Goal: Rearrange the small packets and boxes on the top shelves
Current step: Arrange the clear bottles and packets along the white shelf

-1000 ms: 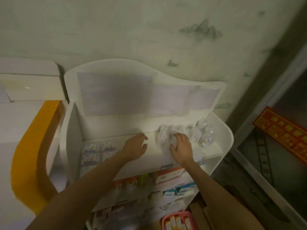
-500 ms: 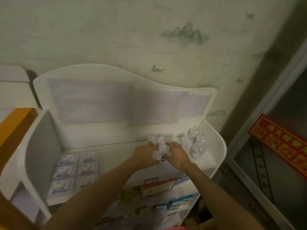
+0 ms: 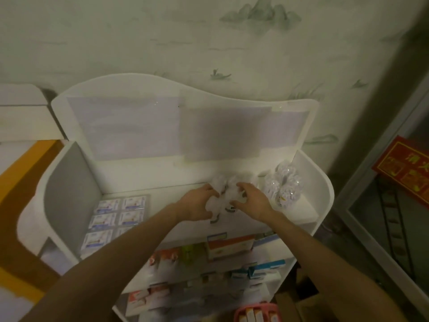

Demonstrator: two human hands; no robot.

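On the white top shelf, a cluster of small clear crinkly packets lies right of the middle. My left hand grips the cluster from the left, fingers curled round it. From the right, my right hand grips the same cluster. More clear packets are piled in the shelf's right corner. Flat white-and-blue boxes lie in rows at the shelf's left end.
The shelf unit has a tall wavy back panel and raised side walls. Lower shelves hold coloured boxes. A pink basket sits at the bottom. A red sign hangs at the right.
My left hand moved right from the bare shelf to the packet cluster. Both hands now close round the packets from either side. The view has shifted.
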